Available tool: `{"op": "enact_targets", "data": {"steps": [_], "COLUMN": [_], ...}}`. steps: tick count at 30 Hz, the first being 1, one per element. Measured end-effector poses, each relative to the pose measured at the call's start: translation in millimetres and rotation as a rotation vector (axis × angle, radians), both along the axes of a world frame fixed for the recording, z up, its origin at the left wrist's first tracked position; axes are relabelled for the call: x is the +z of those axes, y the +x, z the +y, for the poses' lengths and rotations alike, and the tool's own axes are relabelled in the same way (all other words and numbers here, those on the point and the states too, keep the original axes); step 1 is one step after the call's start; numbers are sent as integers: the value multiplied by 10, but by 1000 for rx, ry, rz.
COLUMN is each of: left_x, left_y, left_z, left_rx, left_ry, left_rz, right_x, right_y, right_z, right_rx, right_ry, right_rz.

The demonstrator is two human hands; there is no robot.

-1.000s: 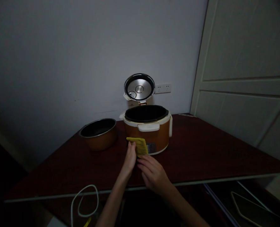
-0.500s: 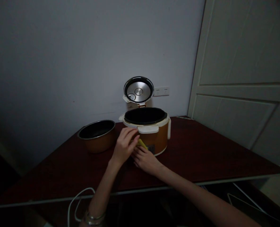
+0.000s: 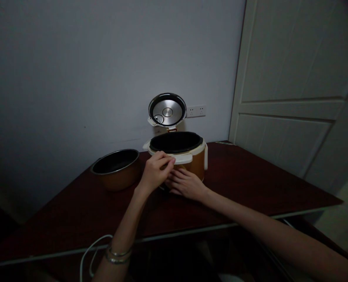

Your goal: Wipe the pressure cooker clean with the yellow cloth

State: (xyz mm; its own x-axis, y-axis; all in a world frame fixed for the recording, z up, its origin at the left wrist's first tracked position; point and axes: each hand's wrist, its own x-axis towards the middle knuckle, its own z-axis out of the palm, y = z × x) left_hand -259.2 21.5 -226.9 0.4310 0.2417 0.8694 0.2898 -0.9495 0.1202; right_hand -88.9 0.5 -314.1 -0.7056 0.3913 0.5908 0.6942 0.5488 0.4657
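Observation:
An orange and white rice cooker (image 3: 197, 166) stands at the back of the dark red table (image 3: 250, 184), its lid (image 3: 167, 110) tipped up and its black well empty. My left hand (image 3: 155, 173) is curled against the cooker's front, fingertips pinched just under the white latch. What it holds, if anything, is hidden. My right hand (image 3: 186, 184) lies beside it with fingers stretched flat against the lower front of the cooker. No yellow cloth shows. The cooker's inner pot (image 3: 116, 168) sits apart on the table to the left.
A white wall socket (image 3: 195, 111) is behind the lid. A white panelled door (image 3: 294, 98) fills the right side. A white cable (image 3: 90, 254) loops below the table's near edge. Bangles (image 3: 118, 253) circle my left wrist. The room is dim.
Both hands have moved forward and up onto the cooker's front. The yellow cloth that showed between them is now covered. The view has drifted to the right.

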Motion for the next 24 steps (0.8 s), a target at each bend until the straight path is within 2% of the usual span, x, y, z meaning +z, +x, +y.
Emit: {"op": "enact_targets", "data": {"steps": [5,8,12,15,18,21,24], "left_x": [11,1,-5,0,8,14,12], "left_y": [17,7,1,10,24,38,43], "left_z": [-15,-12,-16,-26,-39,-47,-44], "left_rx": [4,-2,-27,-35,-16,6,23], "left_ry": [-28,-35,-51,-63,-70,-71,-60], "left_rz": [-20,-27,-43,-57,-59,-47,-37], "right_x": [56,29,-75,-131,-128,-85,-41], "right_y": [508,792,934,840,628,305,-137], "right_z": [-225,-278,-285,-270,-220,-100,107], "right_rx": [-107,-184,-228,-186,-103,-43,58], "right_ry": [-27,-34,-47,-42,-8,-4,-120], "right_rz": [154,235,314,300,228,154,158]}}
